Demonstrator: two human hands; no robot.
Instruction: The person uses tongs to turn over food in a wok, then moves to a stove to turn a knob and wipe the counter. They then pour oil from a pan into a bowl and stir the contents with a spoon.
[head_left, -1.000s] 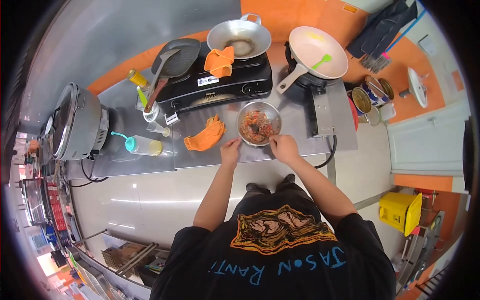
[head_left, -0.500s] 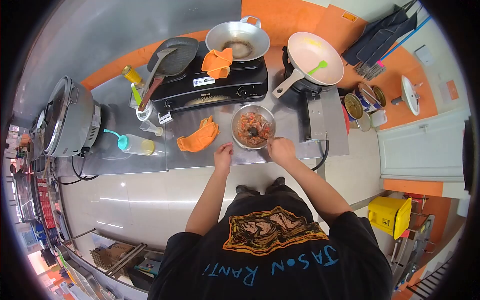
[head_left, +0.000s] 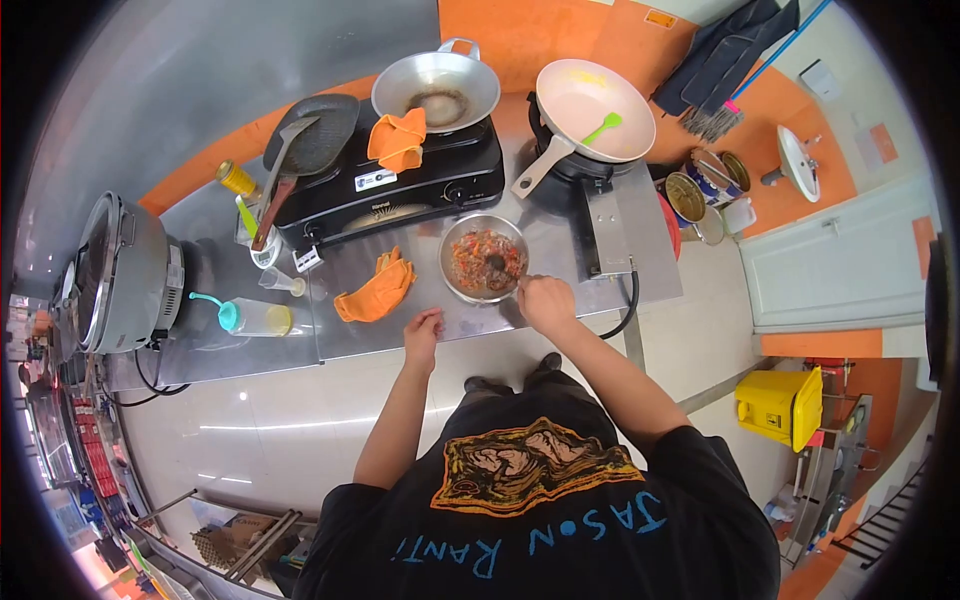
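Note:
A round metal bowl [head_left: 447,277] stands near the counter's front edge and contains a chopped mixture [head_left: 478,258] of red, orange and brown bits. My right hand [head_left: 547,303] is closed at the bowl's right rim around the handle of what looks like a spoon [head_left: 495,262], whose dark end rests in the mixture. Most of the handle is hidden by my fingers. At the counter edge, left of the bowl and apart from it, my left hand [head_left: 424,330] has its fingers curled in, with nothing visible in them. Orange gloves [head_left: 376,288] lie beyond it.
Behind the bowl sits a black gas stove [head_left: 390,205] bearing a grill pan [head_left: 325,135], a wok [head_left: 440,85] and an orange cloth [head_left: 398,138]. A cream frying pan [head_left: 590,85] stands right. Leftward are a squeeze bottle [head_left: 255,318] and a large cooker [head_left: 140,275].
The whole view has shifted, so the counter things appear further left. Inside the bowl, the spoon's end has moved toward the right side and the mixture lies differently. My left hand stays beside the bowl.

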